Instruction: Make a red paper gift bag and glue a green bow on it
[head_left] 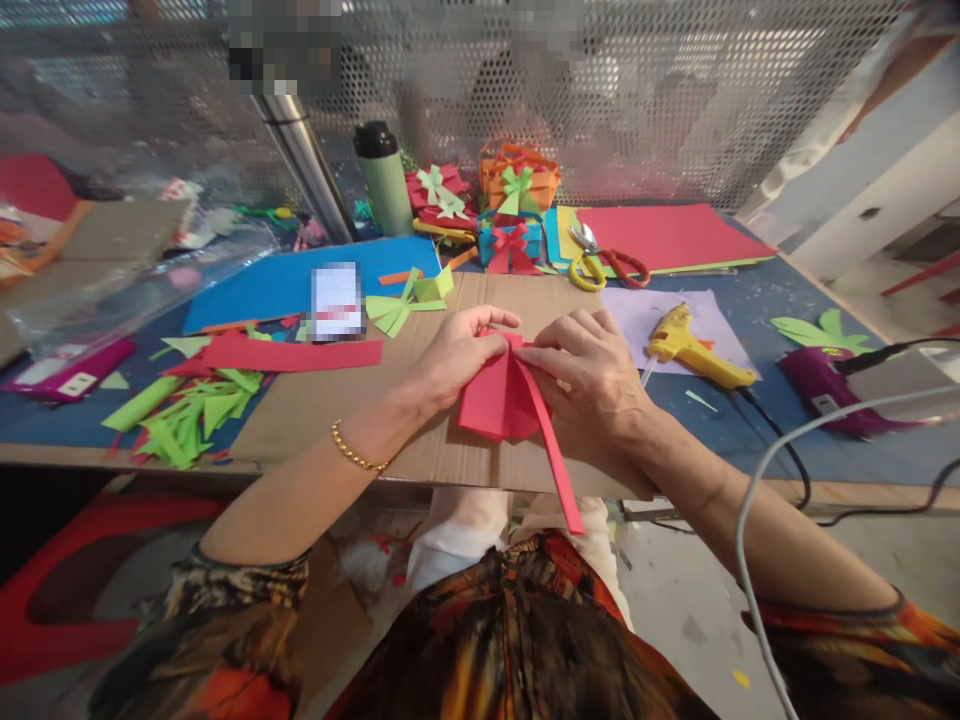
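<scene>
Between my hands is a folded red paper piece [491,395], held above a sheet of brown cardboard [300,420]. My left hand [469,350] pinches its upper left part between thumb and fingers. At its upper right edge, my right hand [589,365] grips a narrow red paper strip [555,460], whose free end hangs down past the table's front edge. The strip's upper end lies against the folded piece; whether it is stuck there I cannot tell. To the right of my right hand, a yellow glue gun [686,345] lies on a lilac paper sheet [622,305].
Scissors [607,262] lie beyond my right hand, near red paper sheets [675,232]. Finished small paper baskets [517,185] and a green bottle [384,180] stand at the back. Green paper scraps [191,415] lie left. A white cable [757,500] crosses near my right forearm.
</scene>
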